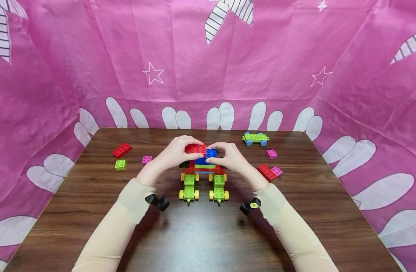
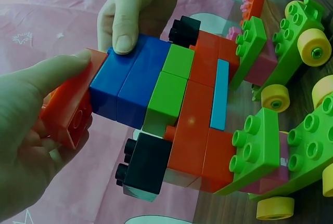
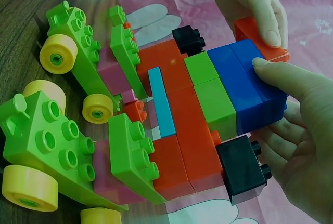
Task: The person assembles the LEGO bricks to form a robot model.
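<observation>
My left hand (image 1: 177,152) pinches a red building brick (image 2: 73,102), thumb on one side and fingers on the other. The brick sits at the stud end of two stacked blue bricks (image 2: 132,83), tilted against them; whether it is pressed on I cannot tell. My right hand (image 1: 228,156) grips those blue bricks, with its thumb on their near face. Below them the figure continues in lime bricks (image 3: 210,94), red bricks (image 3: 182,125) and black bricks (image 3: 242,167) at both sides. It stands on two green wheeled bases (image 1: 189,192) with yellow wheels.
A lime car base (image 1: 255,137) with blue wheels stands at the back right. Near it lie a pink brick (image 1: 271,153) and a red brick (image 1: 267,172) beside another pink one. On the left are a red brick (image 1: 121,150), a lime brick (image 1: 120,164) and a pink brick (image 1: 147,159).
</observation>
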{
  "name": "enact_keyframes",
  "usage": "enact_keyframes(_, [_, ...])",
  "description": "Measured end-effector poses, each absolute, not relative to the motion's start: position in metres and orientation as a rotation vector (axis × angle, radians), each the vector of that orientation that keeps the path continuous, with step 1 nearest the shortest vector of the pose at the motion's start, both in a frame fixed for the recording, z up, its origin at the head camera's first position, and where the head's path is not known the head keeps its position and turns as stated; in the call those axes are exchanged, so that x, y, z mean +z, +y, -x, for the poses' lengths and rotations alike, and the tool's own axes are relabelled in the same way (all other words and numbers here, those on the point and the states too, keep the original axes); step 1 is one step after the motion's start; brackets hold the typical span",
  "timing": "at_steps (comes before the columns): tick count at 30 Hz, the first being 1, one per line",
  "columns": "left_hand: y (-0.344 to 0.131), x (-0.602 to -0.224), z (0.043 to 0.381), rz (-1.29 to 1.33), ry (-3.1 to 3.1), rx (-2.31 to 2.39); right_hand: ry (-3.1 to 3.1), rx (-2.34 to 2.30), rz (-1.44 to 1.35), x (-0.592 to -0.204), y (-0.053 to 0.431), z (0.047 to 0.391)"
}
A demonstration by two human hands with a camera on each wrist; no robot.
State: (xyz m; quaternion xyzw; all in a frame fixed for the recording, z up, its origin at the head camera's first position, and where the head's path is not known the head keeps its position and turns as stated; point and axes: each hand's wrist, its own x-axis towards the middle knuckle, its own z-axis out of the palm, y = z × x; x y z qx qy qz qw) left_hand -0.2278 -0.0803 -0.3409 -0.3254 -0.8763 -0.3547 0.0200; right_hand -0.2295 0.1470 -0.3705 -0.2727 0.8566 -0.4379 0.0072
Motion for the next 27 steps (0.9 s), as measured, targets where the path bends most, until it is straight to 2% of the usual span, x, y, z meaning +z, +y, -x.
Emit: enact_keyframes(27, [-0.0783,-0.3383,0.2265,0.976,-2.779,-1.115,2.711,-1.230,0.956,-0.3632,0.1555,0.2292])
